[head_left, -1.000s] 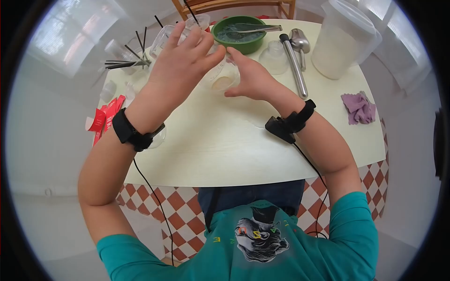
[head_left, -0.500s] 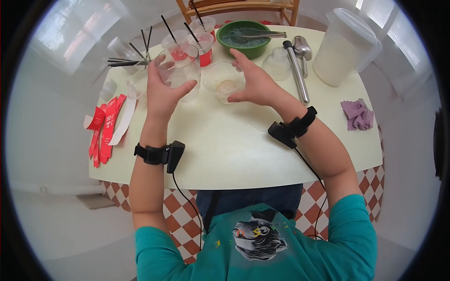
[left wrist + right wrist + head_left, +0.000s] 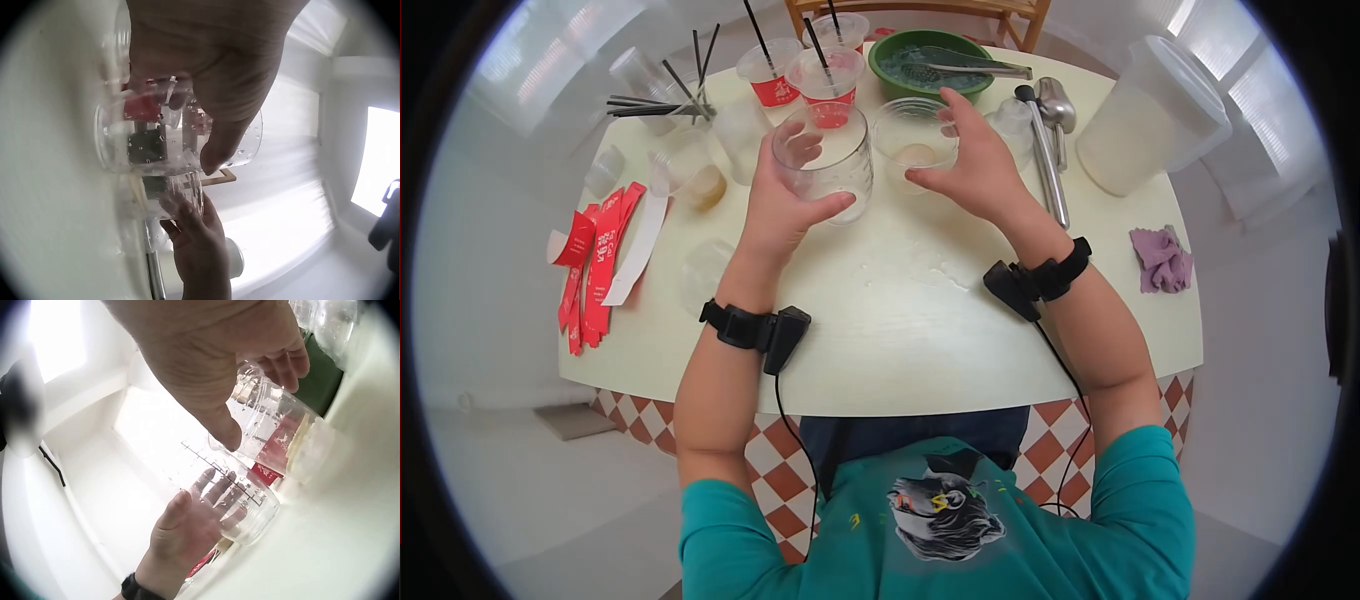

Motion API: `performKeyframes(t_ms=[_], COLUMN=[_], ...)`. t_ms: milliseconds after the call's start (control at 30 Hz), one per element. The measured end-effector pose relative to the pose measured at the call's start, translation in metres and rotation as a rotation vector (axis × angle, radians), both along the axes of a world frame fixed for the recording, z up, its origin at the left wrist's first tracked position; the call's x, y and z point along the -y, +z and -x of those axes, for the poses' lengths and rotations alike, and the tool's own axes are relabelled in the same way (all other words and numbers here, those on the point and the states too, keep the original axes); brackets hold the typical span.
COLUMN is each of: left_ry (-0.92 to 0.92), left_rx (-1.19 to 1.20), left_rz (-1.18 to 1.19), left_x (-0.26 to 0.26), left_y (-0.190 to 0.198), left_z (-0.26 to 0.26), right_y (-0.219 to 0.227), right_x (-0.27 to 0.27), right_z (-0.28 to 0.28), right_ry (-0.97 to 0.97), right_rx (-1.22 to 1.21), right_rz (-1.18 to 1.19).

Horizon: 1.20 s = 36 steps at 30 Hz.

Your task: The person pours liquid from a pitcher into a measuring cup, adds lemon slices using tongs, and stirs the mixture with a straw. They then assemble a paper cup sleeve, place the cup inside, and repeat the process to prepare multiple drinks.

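My left hand [image 3: 785, 200] grips a clear measuring cup [image 3: 847, 178] from its left side, thumb along the near wall. Water drops dot the cup, and dark scale lines show on it in the right wrist view. Beside it, my right hand [image 3: 978, 165] curls round a clear plastic cup [image 3: 887, 143], with the thumb at its near side and the fingers behind it. Something pale and round [image 3: 916, 155] lies at the bottom of that plastic cup. The two cups stand close together, nearly side by side.
Red-sleeved cups [image 3: 774, 92] with black straws stand behind. A green basin [image 3: 905, 80] holds tongs [image 3: 980, 68]. Rightward are a muddler [image 3: 1045, 160], a metal scoop [image 3: 1055, 103], a pitcher [image 3: 1150, 120] and a purple cloth [image 3: 1162, 258]. Red paper sleeves [image 3: 605, 250] lie left.
My left hand, raised and turned over near the plastic cup a second ago, has come down, with the measuring cup now upright. The right hand stays round the plastic cup.
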<state>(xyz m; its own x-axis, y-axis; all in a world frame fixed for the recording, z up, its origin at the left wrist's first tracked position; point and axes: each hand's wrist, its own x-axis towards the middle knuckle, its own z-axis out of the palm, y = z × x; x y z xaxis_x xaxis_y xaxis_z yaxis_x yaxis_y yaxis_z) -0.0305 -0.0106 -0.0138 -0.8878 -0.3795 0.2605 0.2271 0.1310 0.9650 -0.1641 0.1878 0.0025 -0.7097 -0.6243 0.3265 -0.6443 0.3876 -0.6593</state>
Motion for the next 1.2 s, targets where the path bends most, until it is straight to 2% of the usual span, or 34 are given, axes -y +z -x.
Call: performKeyframes(t_ms=[167, 300, 1100, 1200], left_ry=[-0.015, 0.009, 0.01, -0.008], left_rx=[-0.03, -0.032, 0.002, 0.029], left_rz=[0.033, 0.081, 0.168, 0.223], left_x=[0.0, -0.001, 0.0, -0.001], left_y=[-0.003, -0.004, 0.0, 0.003], left_z=[0.0, -0.001, -0.005, -0.008], right_y=[-0.002, 0.001, 0.007, 0.025], right_x=[0.001, 0.001, -0.004, -0.016], right_z=[0.002, 0.002, 0.003, 0.009], right_ry=[-0.08, -0.085, -0.126, -0.062], right_rx=[-0.073, -0.027, -0.164, -0.101], right_rz=[-0.017, -0.044, -0.097, -0.237])
